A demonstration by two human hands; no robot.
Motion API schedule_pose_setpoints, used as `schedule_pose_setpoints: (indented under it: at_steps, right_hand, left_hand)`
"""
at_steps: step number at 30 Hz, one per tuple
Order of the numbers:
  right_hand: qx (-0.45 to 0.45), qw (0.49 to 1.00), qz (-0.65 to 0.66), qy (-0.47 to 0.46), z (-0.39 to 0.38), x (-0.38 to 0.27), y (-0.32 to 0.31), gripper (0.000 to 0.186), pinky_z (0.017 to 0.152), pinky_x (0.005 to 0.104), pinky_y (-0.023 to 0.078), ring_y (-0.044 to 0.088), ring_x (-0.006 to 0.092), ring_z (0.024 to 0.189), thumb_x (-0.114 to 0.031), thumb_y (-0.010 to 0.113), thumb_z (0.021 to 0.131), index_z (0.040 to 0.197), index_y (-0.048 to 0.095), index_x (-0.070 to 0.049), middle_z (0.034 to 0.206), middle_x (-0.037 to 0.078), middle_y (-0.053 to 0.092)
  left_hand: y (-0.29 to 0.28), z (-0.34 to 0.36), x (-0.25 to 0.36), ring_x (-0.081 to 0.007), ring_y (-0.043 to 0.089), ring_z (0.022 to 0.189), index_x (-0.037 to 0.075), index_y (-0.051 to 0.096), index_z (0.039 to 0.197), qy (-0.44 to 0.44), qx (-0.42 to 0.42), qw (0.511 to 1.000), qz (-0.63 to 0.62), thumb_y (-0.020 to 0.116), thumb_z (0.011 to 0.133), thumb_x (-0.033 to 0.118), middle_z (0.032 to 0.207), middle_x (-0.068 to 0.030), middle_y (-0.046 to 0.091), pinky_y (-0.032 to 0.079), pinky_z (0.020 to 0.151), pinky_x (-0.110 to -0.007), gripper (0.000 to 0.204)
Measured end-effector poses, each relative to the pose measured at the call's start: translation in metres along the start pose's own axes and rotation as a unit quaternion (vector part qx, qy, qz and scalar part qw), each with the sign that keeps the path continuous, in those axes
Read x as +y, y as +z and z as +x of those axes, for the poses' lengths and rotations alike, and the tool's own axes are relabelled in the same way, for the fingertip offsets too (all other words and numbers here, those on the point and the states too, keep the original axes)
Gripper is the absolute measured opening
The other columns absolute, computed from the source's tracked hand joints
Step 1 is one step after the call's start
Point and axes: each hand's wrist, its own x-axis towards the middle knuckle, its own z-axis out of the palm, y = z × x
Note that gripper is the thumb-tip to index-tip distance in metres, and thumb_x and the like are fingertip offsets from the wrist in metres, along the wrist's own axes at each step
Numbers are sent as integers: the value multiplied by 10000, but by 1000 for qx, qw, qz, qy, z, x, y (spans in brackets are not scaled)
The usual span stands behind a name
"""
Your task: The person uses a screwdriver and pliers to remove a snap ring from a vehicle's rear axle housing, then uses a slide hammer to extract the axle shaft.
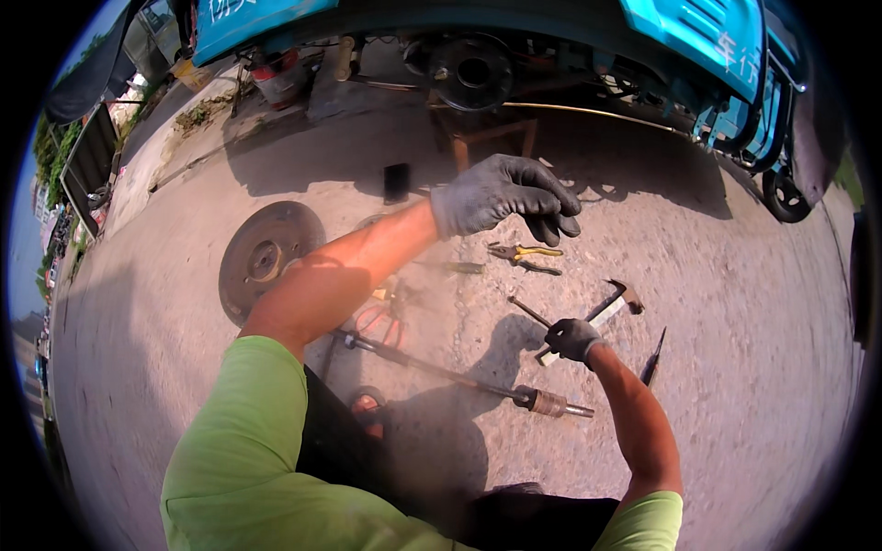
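My left hand point(505, 197), in a dark grey glove, is raised in front of me with its fingers loosely bent and apart; nothing shows in it. Below it, pliers point(524, 255) with yellow and dark handles lie on the ground. To the right and nearer, my gloved right hand point(571, 340) is closed round a thin dark rod point(528, 310); its kind is unclear. Just beyond that hand is a hammer point(630, 296), next to a pale bar point(604, 314). A long metal shaft point(432, 367) with a ribbed cylinder point(544, 402) lies on the ground before me.
A round rusty drum point(266, 262) lies left of my forearm. A blue vehicle point(551, 28) with an exposed dark hub point(471, 72) stands ahead, a brown metal stand point(491, 140) beneath it. A dark pointed tool point(654, 358) lies at right. A bucket point(278, 81) stands at far left.
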Motion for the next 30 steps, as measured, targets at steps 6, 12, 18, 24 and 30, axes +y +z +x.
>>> schedule_pose_setpoints:
  at_steps: [6,12,18,24,30]
  right_hand:
    - [2,1000,29,9,-4,4,1,375,783,359,600,768,230,832,-344,710,896,1121,759,-48,892,135,786]
    - [0,1000,28,-3,-10,0,-1,336,622,301,590,726,150,689,-301,717,937,1136,745,-31,842,91,779]
    - [6,1000,23,9,-12,-2,-4,370,753,351,594,761,224,806,-332,710,896,1113,759,-36,884,132,781]
    - [-50,996,-73,3,-15,-14,-11,340,759,371,591,763,249,814,-319,668,923,1049,755,-16,884,152,774]
    - [-15,998,-28,49,-29,-32,-10,179,797,422,599,740,304,910,-251,714,852,882,788,-91,947,115,758]
  left_hand:
    - [15,-2,2,-269,765,870,-55,732,1094,18,-28,999,-6,691,987,199,1005,-195,770,629,809,-383,279]
    - [15,0,-8,-308,767,889,-58,731,1111,-16,-62,997,-34,509,1042,536,1001,-219,765,625,827,-401,638]
    - [18,3,-14,-302,751,1005,-58,656,1298,-54,-143,980,-128,380,1045,642,1085,-234,751,614,874,-393,794]
    - [-1,-12,-76,-312,742,931,62,742,1162,-143,-153,812,545,552,996,519,985,-179,758,576,825,-425,522]
    - [8,-28,-91,-381,691,839,90,755,899,-137,-17,787,601,638,898,459,836,-167,706,516,749,-498,387]
